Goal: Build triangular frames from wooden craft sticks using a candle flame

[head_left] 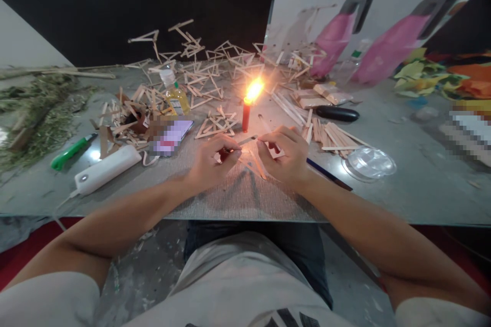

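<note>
My left hand (pixel 213 159) is closed in a pinch on a thin stick-like tool (pixel 245 140) that points right, just below a burning red candle (pixel 246 113). My right hand (pixel 286 153) is also closed, its fingertips pinching the other end of that thin stick. Both hands hover over a grey mat (pixel 238 194) on the table. A few loose wooden sticks (pixel 258 163) lie on the mat between the hands. What else the right palm holds is hidden.
Stick triangles (pixel 217 123) and piles of wooden sticks (pixel 333 135) crowd the table. Left lie a white power bank (pixel 107 168), a green lighter (pixel 71 152), a phone (pixel 171 135) and a small oil bottle (pixel 175 93). A clear lid (pixel 371 162) and a black case (pixel 337 113) sit right.
</note>
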`<state>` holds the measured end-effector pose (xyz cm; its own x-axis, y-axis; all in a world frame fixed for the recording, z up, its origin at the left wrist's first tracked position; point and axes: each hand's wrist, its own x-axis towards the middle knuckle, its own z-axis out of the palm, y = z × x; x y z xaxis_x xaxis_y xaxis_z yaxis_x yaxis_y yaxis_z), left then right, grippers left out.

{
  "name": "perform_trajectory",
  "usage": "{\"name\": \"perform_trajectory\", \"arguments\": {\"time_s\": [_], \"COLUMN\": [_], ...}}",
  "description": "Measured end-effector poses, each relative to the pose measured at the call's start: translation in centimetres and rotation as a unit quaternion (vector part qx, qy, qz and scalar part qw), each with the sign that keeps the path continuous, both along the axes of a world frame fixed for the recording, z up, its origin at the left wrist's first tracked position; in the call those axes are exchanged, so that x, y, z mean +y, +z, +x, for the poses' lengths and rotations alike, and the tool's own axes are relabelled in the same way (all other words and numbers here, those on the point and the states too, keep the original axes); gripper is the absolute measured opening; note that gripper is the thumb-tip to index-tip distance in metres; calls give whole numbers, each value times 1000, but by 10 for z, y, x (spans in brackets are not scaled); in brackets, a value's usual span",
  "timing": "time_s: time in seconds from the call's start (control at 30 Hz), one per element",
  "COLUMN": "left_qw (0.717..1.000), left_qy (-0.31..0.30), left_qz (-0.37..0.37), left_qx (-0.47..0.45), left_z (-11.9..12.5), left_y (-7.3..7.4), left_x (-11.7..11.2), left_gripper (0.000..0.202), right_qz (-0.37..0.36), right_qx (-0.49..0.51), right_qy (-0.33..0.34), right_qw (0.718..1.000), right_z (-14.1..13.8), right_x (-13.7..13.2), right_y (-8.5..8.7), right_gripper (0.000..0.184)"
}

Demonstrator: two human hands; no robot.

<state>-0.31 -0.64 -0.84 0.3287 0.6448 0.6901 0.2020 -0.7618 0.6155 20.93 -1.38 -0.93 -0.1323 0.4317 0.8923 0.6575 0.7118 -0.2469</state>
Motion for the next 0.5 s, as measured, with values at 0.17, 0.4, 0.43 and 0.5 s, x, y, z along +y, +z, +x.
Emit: {"name": "perform_trajectory", "arguments": {"time_s": [0.17, 0.4, 0.43, 0.5], "left_qw": [1000, 1000, 1000, 1000], "left_qy": [-1, -5, -5, -5], "left_qz": [-8, 1, 3, 8], "left_qx": [-4, -2, 1, 7], "left_z": [0, -1, -1, -2], "left_y": [0, -2, -2, -2], "left_x": [0, 0, 0, 0], "left_gripper": [8, 7, 7, 7], "right_qz": [11, 28, 28, 27], "right_qx": [0, -7, -9, -13], "right_qy": [7, 7, 7, 12], "right_qw": [1000, 1000, 1000, 999], "right_z": [0, 1, 1, 1], "right_x": [1, 3, 3, 4], "right_y": [0, -1, -1, -1], "right_gripper": [8, 8, 8, 8]}}
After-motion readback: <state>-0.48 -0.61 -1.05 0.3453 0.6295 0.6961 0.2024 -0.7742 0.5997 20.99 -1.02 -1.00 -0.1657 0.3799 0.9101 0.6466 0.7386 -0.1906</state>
